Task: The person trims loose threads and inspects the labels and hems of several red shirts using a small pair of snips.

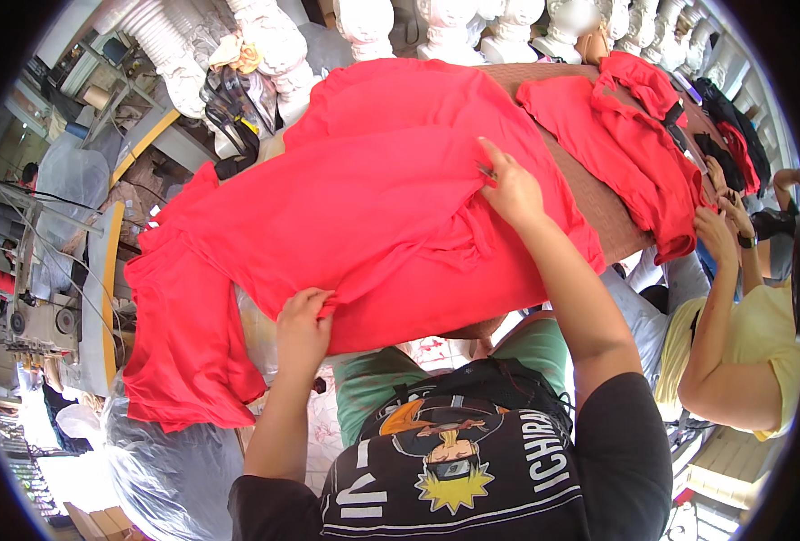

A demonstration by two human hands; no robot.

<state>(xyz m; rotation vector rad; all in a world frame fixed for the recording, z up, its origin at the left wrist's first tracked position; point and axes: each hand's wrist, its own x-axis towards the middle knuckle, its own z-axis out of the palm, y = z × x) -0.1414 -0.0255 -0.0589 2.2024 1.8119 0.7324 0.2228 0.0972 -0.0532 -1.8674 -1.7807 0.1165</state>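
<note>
A large red garment of thin cloth lies spread in front of me, with folds and wrinkles toward its right middle. My left hand is closed on its near edge, pinching a bit of the cloth. Over the garment's right part is my right hand, index finger reaching forward and the other fingers curled. A small dark bit of something shows between its thumb and fingers, too little to name. The garment's left portion hangs over the left end of the table.
The brown-covered table carries another red garment at the right, where a co-worker's hands handle cloth. White balusters line the far side. A sewing machine and a clear plastic bag are at the left.
</note>
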